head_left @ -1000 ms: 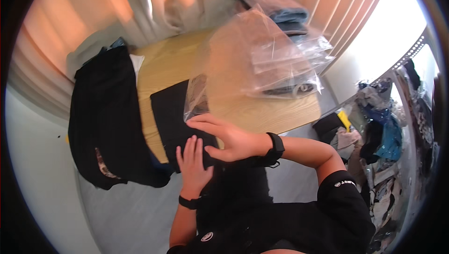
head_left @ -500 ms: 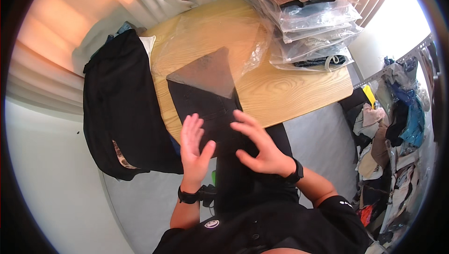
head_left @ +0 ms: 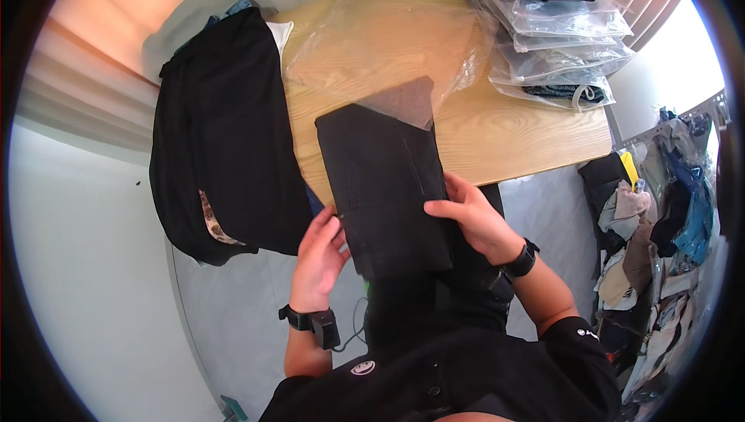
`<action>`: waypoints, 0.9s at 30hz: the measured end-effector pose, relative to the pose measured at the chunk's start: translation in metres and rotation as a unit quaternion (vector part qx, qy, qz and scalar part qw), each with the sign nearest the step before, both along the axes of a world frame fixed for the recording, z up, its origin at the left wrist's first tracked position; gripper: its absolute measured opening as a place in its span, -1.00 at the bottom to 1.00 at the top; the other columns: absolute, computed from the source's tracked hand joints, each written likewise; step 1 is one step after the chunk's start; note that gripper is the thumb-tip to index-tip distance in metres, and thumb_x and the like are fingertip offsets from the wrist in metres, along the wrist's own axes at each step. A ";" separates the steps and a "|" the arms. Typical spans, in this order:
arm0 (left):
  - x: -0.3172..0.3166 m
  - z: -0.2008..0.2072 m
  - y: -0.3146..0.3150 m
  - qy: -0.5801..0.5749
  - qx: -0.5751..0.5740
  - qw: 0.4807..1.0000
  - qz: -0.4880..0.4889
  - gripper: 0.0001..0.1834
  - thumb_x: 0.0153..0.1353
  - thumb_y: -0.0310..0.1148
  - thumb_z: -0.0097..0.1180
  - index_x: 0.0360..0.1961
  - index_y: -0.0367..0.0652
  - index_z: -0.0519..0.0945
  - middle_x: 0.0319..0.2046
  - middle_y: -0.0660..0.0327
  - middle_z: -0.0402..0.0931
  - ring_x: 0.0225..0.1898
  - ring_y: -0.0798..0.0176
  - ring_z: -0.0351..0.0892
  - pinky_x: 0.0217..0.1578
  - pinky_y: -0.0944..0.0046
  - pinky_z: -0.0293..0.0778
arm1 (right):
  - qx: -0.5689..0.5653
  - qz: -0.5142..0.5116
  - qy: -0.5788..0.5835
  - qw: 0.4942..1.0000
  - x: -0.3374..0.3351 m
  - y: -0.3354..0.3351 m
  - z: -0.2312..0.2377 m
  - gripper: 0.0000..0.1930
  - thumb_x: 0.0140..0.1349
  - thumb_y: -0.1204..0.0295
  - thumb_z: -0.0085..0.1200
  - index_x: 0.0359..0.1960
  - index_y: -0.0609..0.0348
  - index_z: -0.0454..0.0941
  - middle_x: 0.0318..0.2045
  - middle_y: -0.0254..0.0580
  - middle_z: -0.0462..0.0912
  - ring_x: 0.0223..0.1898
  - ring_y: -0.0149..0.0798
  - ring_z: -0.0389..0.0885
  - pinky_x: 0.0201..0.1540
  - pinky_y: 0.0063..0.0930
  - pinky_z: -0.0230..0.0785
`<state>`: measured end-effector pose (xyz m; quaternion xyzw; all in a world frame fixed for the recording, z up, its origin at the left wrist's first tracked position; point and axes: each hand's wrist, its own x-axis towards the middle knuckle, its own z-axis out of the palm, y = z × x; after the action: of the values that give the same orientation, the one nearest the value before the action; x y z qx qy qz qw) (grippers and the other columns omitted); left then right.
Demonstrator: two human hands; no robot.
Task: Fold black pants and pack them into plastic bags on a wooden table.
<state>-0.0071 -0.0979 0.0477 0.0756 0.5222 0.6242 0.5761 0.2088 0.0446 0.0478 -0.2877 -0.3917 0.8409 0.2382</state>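
Note:
Folded black trousers (head_left: pixel 384 193) lie lengthwise before me, their far part over the wooden table (head_left: pixel 528 138) and their near end over my lap. A grey-brown triangular flap (head_left: pixel 407 102) shows at the far end; its material I cannot make out. My right hand (head_left: pixel 483 224) grips the right edge, thumb on top and fingers mostly underneath. On the left edge, the curled fingers of my left hand (head_left: pixel 317 260) hold the side, with some fingertips hidden by the cloth.
A large black garment (head_left: pixel 225 135) drapes over the table's left side. Clear plastic film (head_left: pixel 365 34) lies at the back. Clear bags of folded clothes (head_left: pixel 559 41) are stacked at back right. Beyond the right edge, a heap of clothes (head_left: pixel 636 228) stands along a metal rack.
Both hands were open above the trousers and have moved apart onto their side edges. Less of the grey-brown flap shows, and more of the black cloth. My view has shifted.

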 end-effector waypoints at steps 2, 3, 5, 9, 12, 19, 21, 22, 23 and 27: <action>0.006 -0.010 -0.020 -0.023 0.002 0.999 -0.039 -0.50 0.25 -0.35 0.06 0.18 -0.20 0.26 0.03 0.14 0.42 0.01 0.24 0.45 -0.01 0.15 0.38 | -0.055 0.019 -0.017 0.998 0.009 -0.017 -0.003 -0.40 0.12 0.52 0.16 0.20 0.38 0.20 0.09 -0.07 0.43 0.08 -0.31 0.43 0.14 -0.44 0.29; 0.010 -0.015 -0.033 -0.023 0.001 0.999 -0.032 -0.50 0.25 -0.35 0.06 0.18 -0.20 0.26 0.03 0.14 0.42 0.01 0.24 0.45 -0.01 0.15 0.38 | -0.105 0.033 -0.034 0.993 0.011 -0.027 -0.003 -0.47 0.14 0.54 0.13 0.16 0.36 0.26 0.02 -0.14 0.49 0.02 -0.36 0.48 0.11 -0.46 0.32; 0.020 -0.021 -0.052 -0.023 0.062 0.994 -0.091 -0.51 0.20 -0.40 0.10 0.15 -0.21 0.29 0.03 0.16 0.42 0.02 0.25 0.45 0.03 0.18 0.38 | -0.085 0.030 -0.049 0.995 0.013 -0.047 -0.004 -0.50 0.21 0.55 0.06 0.19 0.30 0.23 0.04 -0.18 0.47 0.04 -0.38 0.45 0.10 -0.47 0.33; 0.044 -0.005 -0.059 0.083 0.084 0.982 -0.150 -0.44 0.07 -0.57 0.21 0.11 -0.23 0.30 -0.01 0.20 0.42 0.04 0.28 0.43 0.06 0.22 0.37 | 0.101 0.120 -0.043 0.987 0.018 -0.078 -0.015 -0.55 0.30 0.50 -0.03 0.20 0.31 0.21 0.06 -0.16 0.43 0.10 -0.39 0.35 0.16 -0.49 0.22; 0.061 0.019 -0.058 0.143 0.062 0.971 -0.183 -0.42 0.04 -0.59 0.24 0.10 -0.24 0.31 -0.06 0.24 0.45 -0.03 0.33 0.47 -0.03 0.28 0.41 | 0.166 0.171 -0.055 0.969 0.021 -0.083 -0.012 -0.47 0.23 0.37 0.10 0.17 0.33 0.22 -0.01 -0.02 0.40 0.08 -0.26 0.37 0.12 -0.42 0.22; 0.059 0.038 -0.028 0.370 0.128 0.844 -0.366 -0.58 0.08 -0.41 0.22 -0.07 -0.32 0.38 -0.31 0.15 0.49 -0.29 0.29 0.52 -0.24 0.31 0.44 | 0.465 0.118 -0.153 0.864 0.037 -0.062 0.045 -0.05 -0.21 0.22 0.42 0.20 0.35 0.14 -0.03 0.10 0.41 0.00 0.07 0.45 0.05 -0.29 0.33; 0.062 0.037 -0.006 0.302 0.194 0.843 -0.401 -0.60 0.09 -0.41 0.20 -0.09 -0.34 0.39 -0.30 0.14 0.49 -0.22 0.24 0.52 -0.16 0.28 0.43 | 0.419 0.073 -0.152 0.892 0.047 -0.055 0.045 -0.06 -0.23 0.30 0.41 0.22 0.29 0.13 0.00 0.11 0.40 0.02 0.10 0.46 0.03 -0.25 0.37; 0.059 0.039 0.006 0.314 0.182 0.811 -0.458 -0.60 0.08 -0.44 0.17 -0.06 -0.35 0.38 -0.28 0.11 0.49 -0.17 0.20 0.51 -0.10 0.26 0.41 | 0.411 0.061 -0.158 0.896 0.053 -0.055 0.044 -0.08 -0.22 0.32 0.39 0.22 0.30 0.13 0.01 0.11 0.40 0.03 0.08 0.47 0.04 -0.27 0.36; 0.060 0.041 0.017 0.316 0.185 0.808 -0.461 -0.60 0.08 -0.44 0.17 -0.06 -0.35 0.38 -0.28 0.11 0.49 -0.17 0.20 0.51 -0.10 0.26 0.41 | 0.402 0.049 -0.163 0.900 0.059 -0.054 0.042 -0.10 -0.21 0.35 0.36 0.22 0.30 0.13 0.01 0.10 0.40 0.03 0.06 0.47 0.05 -0.28 0.35; 0.079 0.053 0.065 0.336 0.231 0.718 -0.564 -0.60 -0.03 -0.58 0.00 -0.08 -0.31 0.38 -0.32 0.12 0.46 -0.22 0.20 0.50 -0.14 0.27 0.41 | 0.323 -0.038 -0.155 0.933 0.077 -0.052 0.021 -0.18 -0.16 0.43 0.27 0.20 0.31 0.14 0.02 -0.01 0.39 0.09 -0.19 0.41 0.12 -0.37 0.25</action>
<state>0.0723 -0.0332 0.1007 0.6914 0.3817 0.2181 0.5734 0.2858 -0.0076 0.0686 -0.3368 -0.6631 0.6042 0.2861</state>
